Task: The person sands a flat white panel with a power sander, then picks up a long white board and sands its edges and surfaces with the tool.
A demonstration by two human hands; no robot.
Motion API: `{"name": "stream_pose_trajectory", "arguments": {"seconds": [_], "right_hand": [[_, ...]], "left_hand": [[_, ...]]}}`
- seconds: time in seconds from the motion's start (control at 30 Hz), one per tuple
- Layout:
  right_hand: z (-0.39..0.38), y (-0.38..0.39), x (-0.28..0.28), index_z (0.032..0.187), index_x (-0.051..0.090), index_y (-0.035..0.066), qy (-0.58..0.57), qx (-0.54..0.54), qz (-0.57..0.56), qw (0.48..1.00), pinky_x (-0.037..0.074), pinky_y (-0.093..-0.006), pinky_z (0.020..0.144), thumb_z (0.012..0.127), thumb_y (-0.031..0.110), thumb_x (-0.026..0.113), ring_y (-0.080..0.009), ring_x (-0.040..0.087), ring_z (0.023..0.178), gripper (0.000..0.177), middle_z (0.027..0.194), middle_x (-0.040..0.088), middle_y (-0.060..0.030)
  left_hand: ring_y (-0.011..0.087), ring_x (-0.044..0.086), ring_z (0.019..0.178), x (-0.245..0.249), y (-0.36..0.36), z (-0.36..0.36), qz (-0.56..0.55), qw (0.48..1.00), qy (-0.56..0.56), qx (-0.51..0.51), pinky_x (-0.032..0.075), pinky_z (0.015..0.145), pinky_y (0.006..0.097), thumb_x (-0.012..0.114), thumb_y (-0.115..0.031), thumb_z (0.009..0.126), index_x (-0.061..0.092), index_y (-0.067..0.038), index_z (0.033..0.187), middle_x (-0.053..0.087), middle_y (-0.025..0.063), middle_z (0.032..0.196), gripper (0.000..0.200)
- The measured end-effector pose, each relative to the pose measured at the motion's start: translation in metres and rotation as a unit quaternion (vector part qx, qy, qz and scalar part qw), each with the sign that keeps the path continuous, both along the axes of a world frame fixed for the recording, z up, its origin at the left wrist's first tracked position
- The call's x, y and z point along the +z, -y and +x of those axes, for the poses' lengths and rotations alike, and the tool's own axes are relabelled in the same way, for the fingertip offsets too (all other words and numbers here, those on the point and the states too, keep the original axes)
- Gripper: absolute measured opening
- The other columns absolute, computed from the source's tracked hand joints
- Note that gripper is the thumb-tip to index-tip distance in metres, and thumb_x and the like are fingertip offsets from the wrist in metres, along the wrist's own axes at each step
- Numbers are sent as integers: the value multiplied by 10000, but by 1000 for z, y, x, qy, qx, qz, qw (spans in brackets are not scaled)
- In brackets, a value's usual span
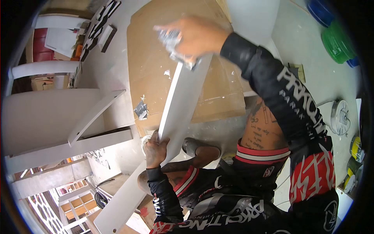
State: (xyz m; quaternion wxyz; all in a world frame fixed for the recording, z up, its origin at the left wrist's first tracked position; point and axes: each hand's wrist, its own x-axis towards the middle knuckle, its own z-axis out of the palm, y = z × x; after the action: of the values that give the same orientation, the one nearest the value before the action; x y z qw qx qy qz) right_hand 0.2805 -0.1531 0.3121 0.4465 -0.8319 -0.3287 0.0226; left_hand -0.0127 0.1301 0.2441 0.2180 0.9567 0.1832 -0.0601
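Note:
A long white board [181, 105] slants from the bottom left up over a sheet of cardboard [152, 62]. My left hand [156, 150] is closed around the board's left edge near its middle. At the board's far end, my right hand [200, 37] is smeared by motion. Its fingers press a folded grey-and-white sheet [171, 43] against that end; blur hides exactly what the sheet is. A torn grey scrap [141, 109] lies on the cardboard to the left of the board.
White panels [50, 113] stand at the left, with a narrow white strip [95, 117] leaning there. A green tub [338, 42] and a blue one [321, 11] sit at the upper right. A round white fan-like device [340, 117] and paint cans [355, 148] are along the right.

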Motion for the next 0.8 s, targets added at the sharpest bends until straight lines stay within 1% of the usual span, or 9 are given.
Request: {"name": "stream_pose_trajectory", "arguments": {"seconds": [0.03, 0.13, 0.23, 0.3, 0.33, 0.37, 0.47, 0.57, 0.8], "right_hand": [[17, 9, 5, 1471, 573, 243, -66, -9, 18, 998, 579, -402, 880, 825, 200, 695, -303, 723, 993, 660, 1087, 722, -223], [66, 30, -21, 1497, 538, 210, 82, -81, 45, 992, 566, -367, 898, 848, 190, 731, -281, 689, 1057, 678, 1159, 677, -208], [58, 51, -7, 1404, 583, 16, 78, -105, 136, 982, 547, -373, 913, 803, 126, 672, -356, 705, 1014, 617, 1139, 723, -220], [43, 59, -4, 1395, 574, -13, 150, -118, 182, 965, 552, -391, 879, 791, 118, 678, -381, 708, 966, 627, 1152, 703, -236], [55, 59, -14, 1438, 518, -41, 320, -144, 161, 922, 565, -361, 869, 801, 57, 669, -320, 720, 934, 661, 1161, 688, -219], [45, 60, -5, 1438, 518, -41, 318, -138, 161, 924, 565, -361, 869, 801, 57, 669, -320, 720, 934, 661, 1161, 688, -219], [3, 69, 31, 1516, 385, -77, -100, 11, 336, 937, 583, -292, 868, 871, -66, 587, -153, 674, 971, 675, 1156, 657, -131], [-1, 77, 27, 1519, 365, -90, 46, 23, 336, 940, 588, -287, 845, 878, -53, 599, -162, 679, 951, 684, 1169, 661, -132], [-19, 103, 30, 1523, 352, -94, 54, 7, 326, 944, 591, -282, 832, 881, -46, 619, -168, 685, 946, 697, 1147, 669, -138]], "left_hand": [[370, 740, 890, -2, -2, 0, 20, 1000, 2, -14, 563, 797, 442, 743, -175, 850, 678, -81, 1220, 751, 211, 955, 387], [398, 734, 877, -3, -4, 2, 29, 999, -2, -28, 568, 771, 465, 744, -188, 860, 648, -86, 1265, 741, 236, 958, 428], [447, 718, 859, -1, 1, 14, 40, 995, 43, -84, 568, 729, 490, 737, -193, 875, 599, -91, 1317, 720, 277, 939, 474], [491, 698, 849, 3, 7, 33, 57, 992, 27, -106, 561, 704, 522, 703, -181, 919, 548, -71, 1350, 697, 315, 930, 471], [496, 695, 854, 2, 11, 47, 34, 987, 73, -136, 559, 713, 526, 683, -173, 941, 541, -52, 1348, 694, 320, 934, 448], [501, 691, 859, 2, 15, 61, 12, 979, 118, -167, 557, 723, 531, 662, -164, 963, 533, -33, 1346, 692, 324, 938, 425], [478, 696, 900, 2, 23, 114, 12, 966, 155, -209, 558, 768, 512, 636, -170, 993, 538, 2, 1333, 688, 330, 976, 394], [387, 726, 878, 2, 35, 170, -10, 973, 141, -184, 565, 802, 434, 638, -169, 993, 611, 26, 1289, 704, 293, 979, 355], [151, 676, 892, 4, 54, 249, -79, 977, 120, -156, 536, 834, 315, 641, -205, 1005, 649, 41, 1284, 755, 133, 1032, 372]]}}
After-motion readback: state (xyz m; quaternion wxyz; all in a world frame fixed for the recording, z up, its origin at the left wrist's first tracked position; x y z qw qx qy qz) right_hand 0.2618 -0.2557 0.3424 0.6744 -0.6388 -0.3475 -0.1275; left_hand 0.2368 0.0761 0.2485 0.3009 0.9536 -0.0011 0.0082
